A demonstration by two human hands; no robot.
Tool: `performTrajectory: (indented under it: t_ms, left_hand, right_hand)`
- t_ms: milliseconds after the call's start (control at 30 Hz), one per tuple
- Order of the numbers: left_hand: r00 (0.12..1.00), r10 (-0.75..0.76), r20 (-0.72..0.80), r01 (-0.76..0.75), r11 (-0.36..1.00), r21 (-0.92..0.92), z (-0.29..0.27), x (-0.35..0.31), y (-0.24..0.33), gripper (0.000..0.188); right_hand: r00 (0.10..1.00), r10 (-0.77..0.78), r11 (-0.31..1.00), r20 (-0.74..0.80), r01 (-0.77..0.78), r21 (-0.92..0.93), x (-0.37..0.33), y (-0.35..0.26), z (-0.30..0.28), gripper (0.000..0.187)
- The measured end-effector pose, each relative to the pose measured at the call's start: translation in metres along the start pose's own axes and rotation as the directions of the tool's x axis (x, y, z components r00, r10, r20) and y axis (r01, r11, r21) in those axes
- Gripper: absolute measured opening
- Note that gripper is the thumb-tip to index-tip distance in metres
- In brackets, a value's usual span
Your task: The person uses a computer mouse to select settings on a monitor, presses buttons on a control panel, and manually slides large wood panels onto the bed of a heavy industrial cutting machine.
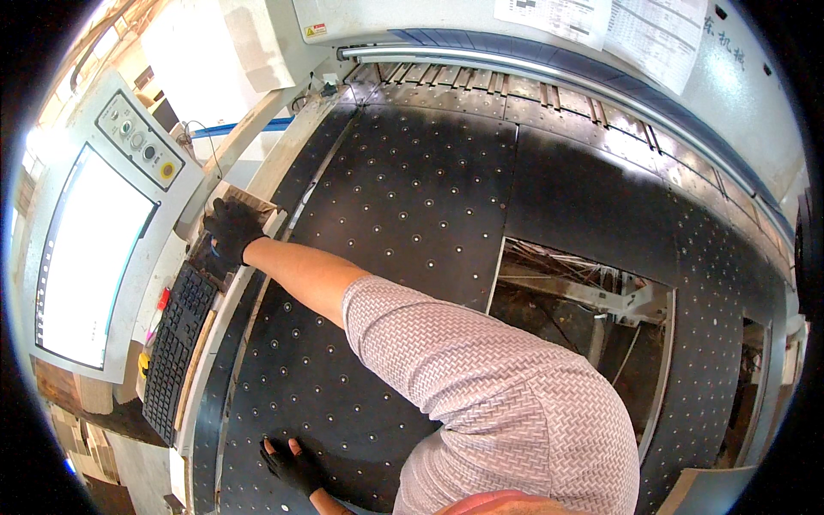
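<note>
My right hand (232, 232), in a black glove, reaches far across to the left and rests over a small wooden tray (256, 202) beside the keyboard. Its fingers are bent downward around something the hand itself covers, so I cannot make out what is under the palm. At the bottom left, my left hand (292, 465) wears a black glove with bare fingertips. It lies on the black machine table (343, 360), fingers apart, holding nothing. A black keyboard (178, 352) sits on the ledge just nearer than my right hand.
A bright screen (90, 257) in a grey console stands at the left, with a button panel (137, 142) above it. A rectangular opening (592, 318) cuts through the studded table, showing framework below. A roller bar (515, 64) and grey machine housing (412, 21) run along the far side.
</note>
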State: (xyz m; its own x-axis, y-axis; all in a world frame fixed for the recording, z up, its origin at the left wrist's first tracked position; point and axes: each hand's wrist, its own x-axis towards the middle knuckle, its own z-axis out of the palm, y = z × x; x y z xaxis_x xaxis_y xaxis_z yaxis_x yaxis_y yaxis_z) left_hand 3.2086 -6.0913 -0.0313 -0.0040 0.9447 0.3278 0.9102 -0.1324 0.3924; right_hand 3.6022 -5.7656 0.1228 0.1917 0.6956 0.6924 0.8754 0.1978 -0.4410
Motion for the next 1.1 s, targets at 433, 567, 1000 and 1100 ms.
performTrajectory:
  t_ms: [433, 567, 1000, 1100]
  left_hand:
    - [0.998, -0.008, -0.056, 0.008, 1.0, 0.006, -0.019, 0.008, 0.015, 0.072]
    - [0.998, -0.052, -0.036, 0.054, 0.997, 0.047, -0.032, 0.003, 0.012, 0.073]
    - [0.993, -0.122, 0.011, 0.12, 0.988, 0.094, -0.033, 0.001, 0.006, 0.075]
    - [0.995, -0.102, -0.01, 0.103, 0.994, 0.047, -0.03, 0.001, 0.005, 0.076]
  right_hand:
    - [0.932, -0.36, 0.931, -0.039, 0.362, 0.052, 0.02, 0.011, -0.025, 0.032]
    - [0.902, -0.399, 0.848, -0.166, 0.431, 0.306, 0.0, -0.047, -0.059, 0.036]
    - [0.798, -0.538, 0.837, 0.271, 0.468, 0.283, -0.016, -0.1, -0.075, 0.021]
    - [0.767, -0.528, 0.849, 0.364, 0.484, 0.21, -0.01, -0.095, -0.065, 0.022]
